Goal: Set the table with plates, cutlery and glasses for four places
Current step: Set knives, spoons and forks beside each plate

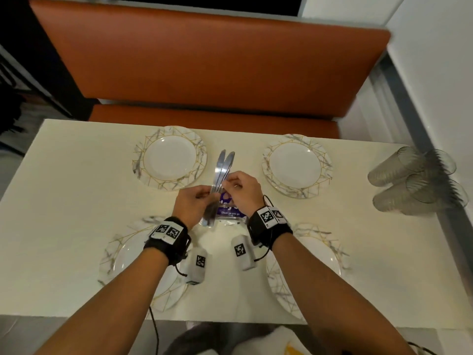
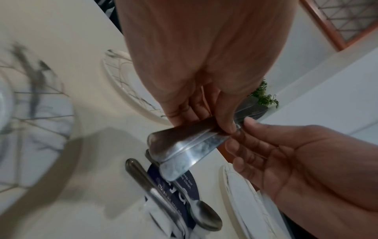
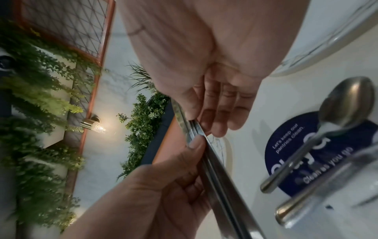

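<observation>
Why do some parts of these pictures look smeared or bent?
Head view: wide lens bows the table edge; the glasses blur. Left wrist view: the near plate is streaked. Right wrist view: the knives smear, spoons glare.

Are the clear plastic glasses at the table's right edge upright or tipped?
Tipped. The clear plastic glasses lie on their sides in nested stacks on the white table, open ends facing right.

Orange bench (image 1: 204, 60) behind the table, blue round sticker (image 3: 306, 153) (white lettering), wall greenery (image 3: 40, 97).

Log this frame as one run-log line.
step: sorting knives | left hand: grips knife bundle | right hand: pinches one knife | plates: four placed | glasses: unplaced
</observation>
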### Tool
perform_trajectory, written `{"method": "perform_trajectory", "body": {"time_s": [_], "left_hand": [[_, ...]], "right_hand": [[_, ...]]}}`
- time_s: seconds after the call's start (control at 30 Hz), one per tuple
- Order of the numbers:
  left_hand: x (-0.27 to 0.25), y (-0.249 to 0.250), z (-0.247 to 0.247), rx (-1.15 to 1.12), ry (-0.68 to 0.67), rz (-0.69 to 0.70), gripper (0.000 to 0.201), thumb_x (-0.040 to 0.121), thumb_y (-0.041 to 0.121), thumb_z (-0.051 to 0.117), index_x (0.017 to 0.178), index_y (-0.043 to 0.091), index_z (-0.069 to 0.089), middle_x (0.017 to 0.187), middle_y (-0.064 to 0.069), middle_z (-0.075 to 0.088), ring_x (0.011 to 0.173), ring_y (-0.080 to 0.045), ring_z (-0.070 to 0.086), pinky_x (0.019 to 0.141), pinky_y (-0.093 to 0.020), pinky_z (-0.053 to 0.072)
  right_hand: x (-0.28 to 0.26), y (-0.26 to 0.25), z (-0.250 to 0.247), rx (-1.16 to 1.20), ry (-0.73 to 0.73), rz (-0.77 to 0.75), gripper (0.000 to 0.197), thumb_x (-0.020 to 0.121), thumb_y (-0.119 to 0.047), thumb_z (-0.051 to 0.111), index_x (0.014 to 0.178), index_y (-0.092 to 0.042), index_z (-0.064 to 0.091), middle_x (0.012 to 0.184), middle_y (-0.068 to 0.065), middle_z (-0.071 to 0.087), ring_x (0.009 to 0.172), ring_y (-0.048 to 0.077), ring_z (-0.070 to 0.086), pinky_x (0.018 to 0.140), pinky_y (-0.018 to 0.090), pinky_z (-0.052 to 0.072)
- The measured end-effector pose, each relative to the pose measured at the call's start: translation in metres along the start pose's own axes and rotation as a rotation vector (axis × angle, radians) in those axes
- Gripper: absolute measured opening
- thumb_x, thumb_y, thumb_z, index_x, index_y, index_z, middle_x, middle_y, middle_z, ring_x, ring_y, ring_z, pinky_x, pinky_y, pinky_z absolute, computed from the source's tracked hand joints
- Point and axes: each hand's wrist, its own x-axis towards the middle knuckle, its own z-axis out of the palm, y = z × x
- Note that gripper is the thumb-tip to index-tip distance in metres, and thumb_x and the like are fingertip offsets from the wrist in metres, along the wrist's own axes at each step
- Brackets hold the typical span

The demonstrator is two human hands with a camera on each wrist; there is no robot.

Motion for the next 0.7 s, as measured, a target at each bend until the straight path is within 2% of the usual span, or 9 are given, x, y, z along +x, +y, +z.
{"method": "perform_trajectory", "body": {"time_s": [0.07, 0.17, 0.27, 0.37, 0.43, 0.5, 0.63, 0.7], "left_hand": [[-0.017, -0.005, -0.008, -0.056, -0.001, -0.010, 0.010, 0.088, 0.016, 0.079, 0.097, 0.014, 0.081, 0.081, 0.000, 0.079, 0.071, -0.016, 0.073, 0.083, -0.041, 0.060], [-0.040, -0.014, -0.021, -0.105, 0.003, -0.018, 0.009, 0.085, 0.015, 0.082, 0.094, 0.012, 0.081, 0.088, -0.006, 0.080, 0.091, -0.032, 0.075, 0.092, -0.045, 0.060], [-0.059, -0.029, -0.037, -0.124, 0.008, -0.045, 0.007, 0.084, 0.014, 0.083, 0.090, 0.016, 0.081, 0.085, -0.003, 0.080, 0.088, -0.026, 0.075, 0.092, -0.042, 0.060], [-0.075, -0.049, -0.057, -0.118, 0.014, -0.083, 0.009, 0.085, 0.015, 0.081, 0.094, 0.015, 0.081, 0.084, -0.003, 0.079, 0.082, -0.024, 0.073, 0.087, -0.041, 0.060], [-0.085, -0.061, -0.070, -0.100, 0.010, -0.099, 0.010, 0.085, 0.019, 0.082, 0.093, 0.014, 0.081, 0.077, -0.005, 0.077, 0.072, -0.026, 0.069, 0.072, -0.037, 0.058], [-0.091, -0.068, -0.079, -0.088, 0.017, -0.118, 0.011, 0.084, 0.021, 0.083, 0.091, 0.013, 0.080, 0.073, -0.009, 0.075, 0.062, -0.027, 0.065, 0.060, -0.033, 0.052], [-0.108, -0.082, -0.101, -0.072, -0.009, -0.134, 0.012, 0.086, 0.022, 0.080, 0.088, 0.011, 0.078, 0.072, -0.019, 0.072, 0.051, -0.031, 0.061, 0.055, -0.035, 0.048], [-0.112, -0.086, -0.108, -0.056, -0.009, -0.131, 0.013, 0.086, 0.024, 0.080, 0.087, 0.011, 0.078, 0.072, -0.018, 0.072, 0.051, -0.030, 0.062, 0.059, -0.036, 0.048]], "right_hand": [[-0.015, 0.002, 0.011, 0.027, 0.025, 0.008, 0.003, 0.091, -0.019, 0.072, 0.091, -0.021, 0.069, 0.084, 0.001, 0.075, 0.071, 0.018, 0.073, 0.066, 0.035, 0.063], [-0.036, 0.007, 0.024, 0.122, 0.029, 0.043, 0.006, 0.095, -0.010, 0.067, 0.090, -0.014, 0.067, 0.079, 0.011, 0.074, 0.061, 0.021, 0.071, 0.062, 0.038, 0.063], [-0.058, 0.018, 0.034, 0.111, 0.041, 0.090, 0.008, 0.097, -0.009, 0.064, 0.100, -0.002, 0.067, 0.079, 0.014, 0.071, 0.053, 0.013, 0.066, 0.053, 0.030, 0.056], [-0.085, 0.037, 0.044, -0.028, 0.036, 0.170, 0.009, 0.097, -0.010, 0.061, 0.096, -0.005, 0.068, 0.075, 0.009, 0.070, 0.049, 0.008, 0.062, 0.047, 0.018, 0.049], [-0.103, 0.052, 0.053, -0.107, 0.046, 0.200, 0.009, 0.096, -0.011, 0.062, 0.092, -0.010, 0.070, 0.080, 0.007, 0.072, 0.056, 0.012, 0.065, 0.050, 0.019, 0.052], [-0.113, 0.067, 0.060, -0.175, 0.049, 0.234, 0.007, 0.094, -0.013, 0.066, 0.091, -0.011, 0.072, 0.083, 0.007, 0.074, 0.061, 0.017, 0.068, 0.058, 0.027, 0.060], [-0.128, 0.086, 0.082, -0.185, 0.050, 0.326, 0.007, 0.090, -0.006, 0.068, 0.085, -0.010, 0.071, 0.084, 0.008, 0.076, 0.069, 0.025, 0.073, 0.069, 0.041, 0.064], [-0.130, 0.090, 0.087, -0.240, 0.006, 0.358, 0.014, 0.089, -0.007, 0.070, 0.076, -0.013, 0.069, 0.083, 0.005, 0.076, 0.076, 0.027, 0.074, 0.076, 0.040, 0.064]]}}
